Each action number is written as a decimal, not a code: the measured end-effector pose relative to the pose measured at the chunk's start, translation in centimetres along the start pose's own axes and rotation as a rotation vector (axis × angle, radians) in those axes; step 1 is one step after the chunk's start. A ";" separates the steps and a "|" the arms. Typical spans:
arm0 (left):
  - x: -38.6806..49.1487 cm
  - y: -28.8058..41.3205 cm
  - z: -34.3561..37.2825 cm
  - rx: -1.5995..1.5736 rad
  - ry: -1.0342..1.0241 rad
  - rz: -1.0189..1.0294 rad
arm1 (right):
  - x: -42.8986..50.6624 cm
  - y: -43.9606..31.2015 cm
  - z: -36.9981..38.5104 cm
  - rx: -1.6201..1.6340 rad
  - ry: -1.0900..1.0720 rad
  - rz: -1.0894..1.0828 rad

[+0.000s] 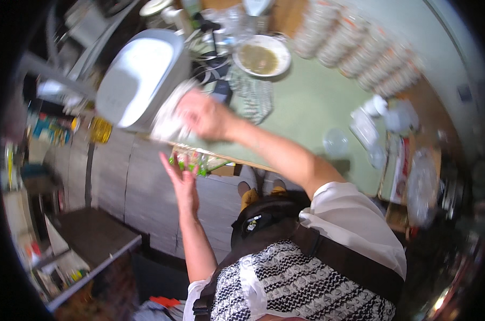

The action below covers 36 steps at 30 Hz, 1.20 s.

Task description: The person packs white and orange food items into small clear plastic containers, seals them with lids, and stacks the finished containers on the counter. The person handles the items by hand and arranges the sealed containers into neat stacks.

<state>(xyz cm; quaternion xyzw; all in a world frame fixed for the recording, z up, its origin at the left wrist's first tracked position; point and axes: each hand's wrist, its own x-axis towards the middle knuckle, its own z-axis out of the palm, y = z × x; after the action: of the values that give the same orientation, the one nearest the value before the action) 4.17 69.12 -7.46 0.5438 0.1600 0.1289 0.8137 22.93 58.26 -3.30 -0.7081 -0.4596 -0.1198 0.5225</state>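
My right hand grips a bunched white cloth at the left corner of a pale green table; both are blurred. The cloth lies close against a rounded white bin-like appliance, and whether it touches cannot be told. Below the table edge my left hand is raised with spread fingers and nothing in it. Just behind its fingers, a green and clear packet shows under the edge. A patterned cloth and a dark box-shaped object lie beyond my right wrist.
A white bowl of greenish food stands near cables at the back. Wrapped stacks line the far right side. Clear plastic containers sit on the right. A bottle of yellow liquid and a dark-topped cabinet are at left.
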 end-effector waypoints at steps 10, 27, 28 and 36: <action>0.9 1.3 11.5 -0.098 -0.033 -0.013 | -5.4 -9.3 -1.7 1.205 0.245 0.598; 10.6 3.8 19.0 -0.056 -0.330 -0.271 | -27.2 -15.5 -12.4 -0.067 -0.094 0.869; 10.2 3.7 18.0 0.000 -0.324 -0.102 | -28.9 -14.1 -11.7 -0.141 -0.216 0.841; -4.5 -7.1 -13.0 0.226 -0.119 -0.468 | -24.6 -10.0 1.4 0.109 -0.835 0.471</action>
<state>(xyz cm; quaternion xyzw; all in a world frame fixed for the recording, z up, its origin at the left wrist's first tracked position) -4.93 75.70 -18.13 0.5859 0.2468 -0.1134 0.7635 1.24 46.88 -13.59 -0.7520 -0.4627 0.3208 0.3426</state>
